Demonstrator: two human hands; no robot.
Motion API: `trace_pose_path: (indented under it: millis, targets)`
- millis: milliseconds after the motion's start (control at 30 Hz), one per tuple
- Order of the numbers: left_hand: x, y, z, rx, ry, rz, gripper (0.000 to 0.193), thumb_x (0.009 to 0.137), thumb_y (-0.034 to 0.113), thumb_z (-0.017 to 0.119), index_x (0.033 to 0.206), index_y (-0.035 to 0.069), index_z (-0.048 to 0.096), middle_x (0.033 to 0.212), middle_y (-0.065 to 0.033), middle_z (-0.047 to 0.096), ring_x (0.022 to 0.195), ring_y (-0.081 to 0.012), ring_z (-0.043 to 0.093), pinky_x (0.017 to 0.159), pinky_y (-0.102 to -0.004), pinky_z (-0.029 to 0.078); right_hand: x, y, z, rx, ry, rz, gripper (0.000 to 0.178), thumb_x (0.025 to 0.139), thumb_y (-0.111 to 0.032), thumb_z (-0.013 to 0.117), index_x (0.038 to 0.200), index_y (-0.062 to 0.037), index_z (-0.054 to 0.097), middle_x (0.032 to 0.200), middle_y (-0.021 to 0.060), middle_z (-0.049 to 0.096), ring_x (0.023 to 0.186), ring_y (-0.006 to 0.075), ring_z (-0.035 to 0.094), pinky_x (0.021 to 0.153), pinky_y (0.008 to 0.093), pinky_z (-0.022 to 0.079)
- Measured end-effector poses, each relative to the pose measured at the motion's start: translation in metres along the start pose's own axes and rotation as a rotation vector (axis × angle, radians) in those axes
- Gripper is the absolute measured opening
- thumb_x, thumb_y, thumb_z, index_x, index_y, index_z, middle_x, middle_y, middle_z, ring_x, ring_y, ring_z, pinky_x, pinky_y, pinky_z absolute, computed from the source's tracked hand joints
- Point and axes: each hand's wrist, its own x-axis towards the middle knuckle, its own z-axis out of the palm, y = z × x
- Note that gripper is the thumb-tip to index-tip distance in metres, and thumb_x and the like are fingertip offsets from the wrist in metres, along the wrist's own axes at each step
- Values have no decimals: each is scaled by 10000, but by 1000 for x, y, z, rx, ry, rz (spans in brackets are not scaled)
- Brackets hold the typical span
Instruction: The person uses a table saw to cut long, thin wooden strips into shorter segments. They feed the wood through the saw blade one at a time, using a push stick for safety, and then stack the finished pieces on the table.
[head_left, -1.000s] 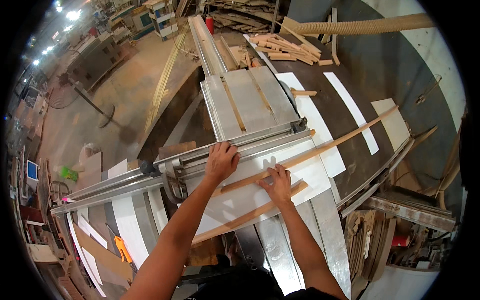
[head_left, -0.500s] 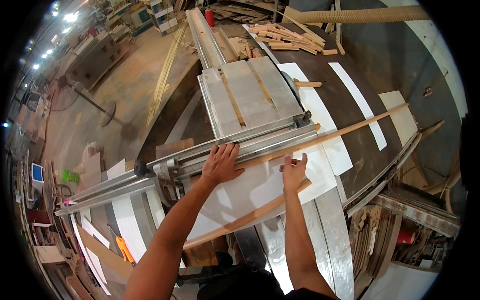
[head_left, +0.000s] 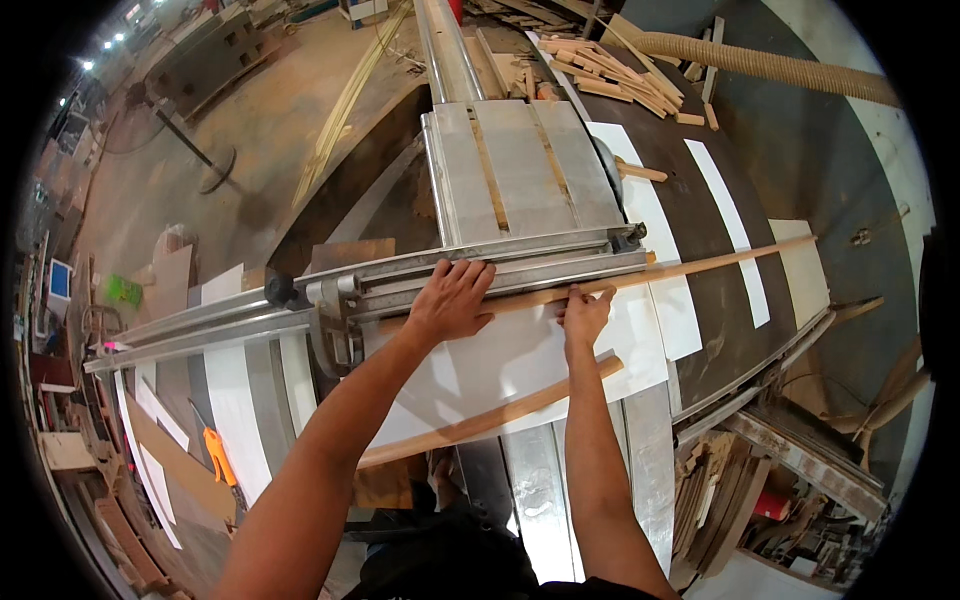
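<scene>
A long, thin wooden strip [head_left: 700, 265] lies along the near side of a metal fence [head_left: 590, 262] and stretches far to the right. My left hand [head_left: 450, 303] curls over the strip against the fence, thumb on the near side. To its right, my right hand [head_left: 584, 322] closes its fingertips on the strip's near edge; part of that grip is hidden. Under both hands lies a white sheet [head_left: 520, 365]. A second wooden strip [head_left: 490, 418], slightly curved, rests on the sheet closer to me, apart from my hands.
Beyond the fence is a slotted metal saw table [head_left: 530, 170], with a round blade or guard [head_left: 606, 165] at its right edge. Short wood offcuts [head_left: 625, 80] are piled at the far right, near a ribbed hose [head_left: 760, 60]. An orange-handled tool [head_left: 218, 457] lies at left.
My right hand has gone from loosely spread fingers beside the long strip to fingertips closed on its edge. My left hand stays at the fence. The whole view has shifted slightly.
</scene>
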Motion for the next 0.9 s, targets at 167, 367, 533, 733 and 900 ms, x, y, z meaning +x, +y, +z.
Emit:
trace_pose_path:
  millis: [167, 367, 533, 733, 900]
  targets:
    - [-4, -6, 4, 50, 37, 3, 731, 840, 508, 725, 1367, 43, 526, 1232, -99, 567, 1194, -254, 519, 1016, -417, 360, 3, 1, 7, -26, -3, -7, 857, 956, -156, 658, 1578, 42, 102, 807, 158, 677, 476, 178, 594, 385, 312, 476]
    - [-3, -5, 10, 59, -9, 10, 730, 846, 522, 722, 1358, 33, 543, 1248, -96, 569, 1215, -258, 526, 1002, -426, 382, 39, 43, 3, 118, 3, 24, 608, 928, -196, 714, 1389, -8, 365, 767, 140, 657, 466, 190, 595, 361, 308, 459]
    - [-6, -3, 15, 80, 103, -4, 702, 776, 508, 777, 1262, 46, 572, 1168, -73, 573, 1129, -241, 541, 961, -410, 396, 34, 25, -5, 12, -38, 50, 572, 922, -234, 727, 1352, 4, 433, 712, 136, 653, 475, 190, 601, 366, 305, 427]
    - [-5, 1, 17, 90, 133, -19, 669, 754, 443, 797, 1241, 43, 574, 1152, -75, 564, 1102, -238, 525, 952, -408, 384, 33, 26, -3, 20, -35, 41, 573, 935, -243, 711, 1363, 22, 436, 650, 115, 626, 443, 183, 571, 368, 291, 376]
    - [-8, -3, 13, 102, 69, 36, 647, 776, 285, 735, 1324, -4, 548, 1180, -96, 560, 1139, -247, 518, 971, -402, 372, 16, 25, 14, 19, -16, 39, 357, 939, -220, 700, 1174, -32, 507, 635, 103, 615, 430, 180, 557, 368, 296, 383]
